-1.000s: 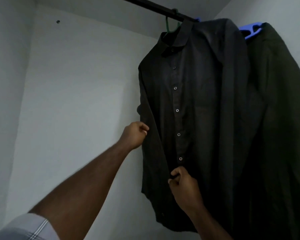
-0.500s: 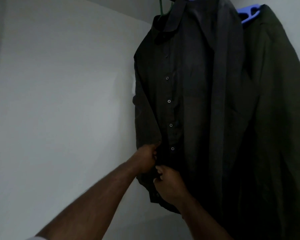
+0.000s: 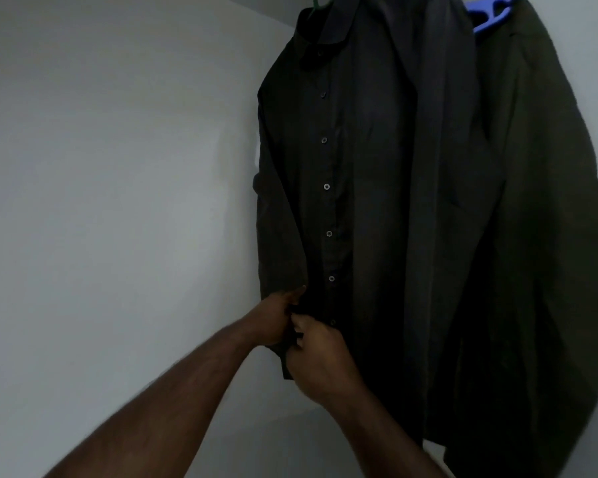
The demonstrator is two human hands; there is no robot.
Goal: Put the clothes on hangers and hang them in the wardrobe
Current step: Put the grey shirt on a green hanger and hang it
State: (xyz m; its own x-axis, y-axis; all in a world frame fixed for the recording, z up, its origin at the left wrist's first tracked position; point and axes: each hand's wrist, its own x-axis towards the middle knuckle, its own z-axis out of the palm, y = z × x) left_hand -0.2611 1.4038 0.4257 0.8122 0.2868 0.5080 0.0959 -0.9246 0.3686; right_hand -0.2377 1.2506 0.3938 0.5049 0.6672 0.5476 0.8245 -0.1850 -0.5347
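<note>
- A dark button-up shirt (image 3: pixel 342 167) hangs in the wardrobe on a green hanger (image 3: pixel 314 1), of which only a sliver of the hook shows at the top edge.
- A row of small buttons (image 3: pixel 326 186) runs down the shirt's front; the placket is closed as far down as the hands.
- The left hand (image 3: pixel 273 317) comes up from the lower left and pinches the shirt's front edge low on the placket, fingers curled into the cloth.
- The right hand (image 3: pixel 320 360) sits just below and right of it, touching the left hand, its fingers likewise curled round the fabric near the lowest button.
- The two hands meet at the bottom of the shirt, close above the hem.
- Just right of the shirt, touching it, hangs a second dark garment (image 3: pixel 439 201), and past that a dark olive jacket (image 3: pixel 549 236), which overlaps it.
- A blue hanger (image 3: pixel 487 15) pokes out between these two at the top.
- The pale wardrobe wall (image 3: pixel 118 201) fills the left side, behind both bare forearms.
- The light is dim, so I cannot tell whether the lowest button is done up.
</note>
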